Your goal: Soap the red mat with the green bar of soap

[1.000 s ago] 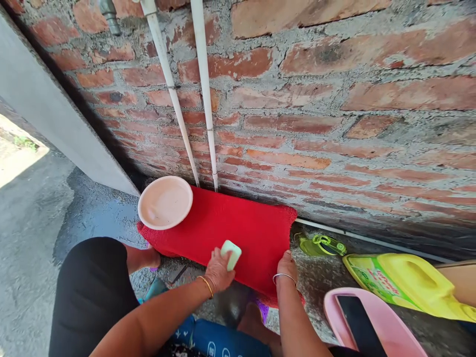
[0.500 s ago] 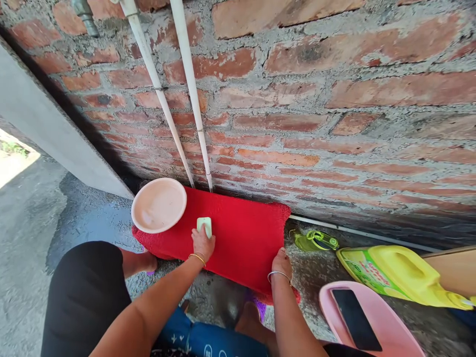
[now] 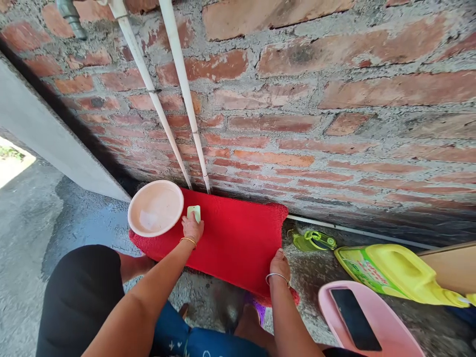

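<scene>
A red mat (image 3: pixel 238 233) with a shaggy edge lies spread over a low support at the foot of the wall. My left hand (image 3: pixel 192 228) is closed around a pale green scrub brush (image 3: pixel 194 211), pressed onto the left part of the mat; its underside is hidden. Just left of that hand, a pale pink basin (image 3: pixel 156 208) with some liquid in it sits on the mat. At the mat's right end, my right hand (image 3: pixel 279 265) grips the edge, fingers partly hidden.
A brick wall (image 3: pixel 275 124) with two white pipes (image 3: pixel 186 84) rises behind. To the right are a green strapped item (image 3: pixel 314 240), a yellow jug (image 3: pixel 397 272) and a pink stool-like seat (image 3: pixel 394 322) bearing a phone (image 3: pixel 355 317). A grey slab (image 3: pixel 63 124) leans at left.
My left hand has slid the scrub brush left and slightly away from me, closer to the basin. My right hand keeps its hold on the mat's edge. The view has shifted slightly.
</scene>
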The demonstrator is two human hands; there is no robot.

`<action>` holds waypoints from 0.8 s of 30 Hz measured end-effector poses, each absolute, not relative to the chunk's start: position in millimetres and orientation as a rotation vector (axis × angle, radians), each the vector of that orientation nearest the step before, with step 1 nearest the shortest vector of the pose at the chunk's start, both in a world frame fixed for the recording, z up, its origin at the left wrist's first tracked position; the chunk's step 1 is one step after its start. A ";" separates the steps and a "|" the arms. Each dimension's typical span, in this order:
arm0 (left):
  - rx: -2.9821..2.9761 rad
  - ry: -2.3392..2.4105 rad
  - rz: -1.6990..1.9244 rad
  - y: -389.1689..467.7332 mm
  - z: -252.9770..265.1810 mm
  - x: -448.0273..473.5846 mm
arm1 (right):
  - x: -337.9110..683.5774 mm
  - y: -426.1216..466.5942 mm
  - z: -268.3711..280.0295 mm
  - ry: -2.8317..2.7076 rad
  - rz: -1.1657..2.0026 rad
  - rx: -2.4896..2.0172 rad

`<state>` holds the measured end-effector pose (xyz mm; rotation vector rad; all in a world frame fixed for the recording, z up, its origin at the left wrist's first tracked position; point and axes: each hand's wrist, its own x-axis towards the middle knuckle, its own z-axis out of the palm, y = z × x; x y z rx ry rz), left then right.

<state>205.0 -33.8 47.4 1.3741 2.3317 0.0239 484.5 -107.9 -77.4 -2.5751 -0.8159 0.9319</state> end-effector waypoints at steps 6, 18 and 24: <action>1.671 1.881 -0.065 -81.5 15.6 267.1 | 481.2 -105.4 -67.3 -0.623 1.016 -2.640; 1.388 2.356 -0.001 -28.6 47.1 197.9 | 484.7 -109.0 -74.8 -0.590 0.932 -2.528; 1.502 2.169 -0.038 -57.4 27.7 247.0 | 488.0 -109.3 -77.8 -0.648 0.906 -2.506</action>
